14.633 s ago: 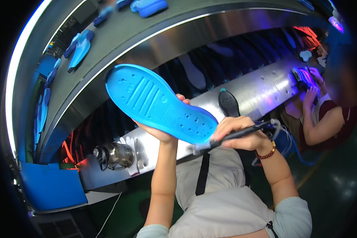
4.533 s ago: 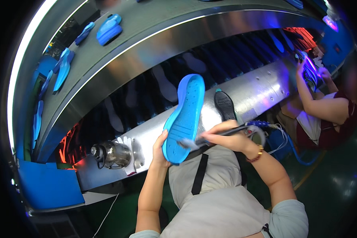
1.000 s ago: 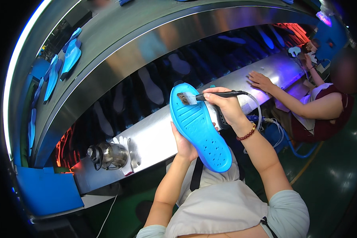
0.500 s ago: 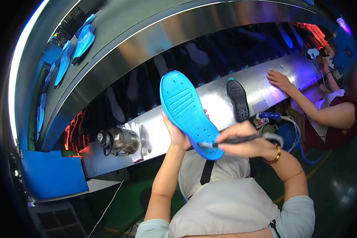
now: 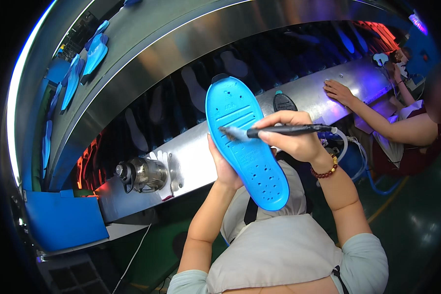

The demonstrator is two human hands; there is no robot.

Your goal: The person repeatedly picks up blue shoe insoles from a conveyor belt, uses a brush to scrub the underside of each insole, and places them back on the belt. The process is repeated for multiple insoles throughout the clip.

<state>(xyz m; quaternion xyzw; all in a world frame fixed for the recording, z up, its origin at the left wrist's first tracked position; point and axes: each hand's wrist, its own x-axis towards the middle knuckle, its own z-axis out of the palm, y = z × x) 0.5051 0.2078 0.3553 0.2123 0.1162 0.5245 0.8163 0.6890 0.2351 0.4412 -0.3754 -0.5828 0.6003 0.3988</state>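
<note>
A bright blue shoe sole (image 5: 267, 183) with moulded ridges and small holes is held up and tilted before me. My left hand (image 5: 224, 164) grips it from behind along its left edge, fingers mostly hidden. Pinched in my right hand (image 5: 295, 139) is a brush with a black handle (image 5: 311, 129). Its pale, dark-tipped bristles touch the sole's ridged middle. A clear tube leads off the handle's rear end. Behind my right hand a black sole (image 5: 284, 101) lies on the metal ledge (image 5: 193, 152), partly covered.
On the ledge at left stand a metal can (image 5: 151, 174) and a white glove (image 5: 167, 164). A co-worker's hand (image 5: 339, 93) rests on the ledge at right. Several blue soles (image 5: 96, 53) lie on the upper left belt. Coiled blue hoses (image 5: 362, 166) hang at right.
The brush has moved up and left, from the sole's lower end to its ridged middle. The sole has shifted slightly right and now shows more of its lower holes.
</note>
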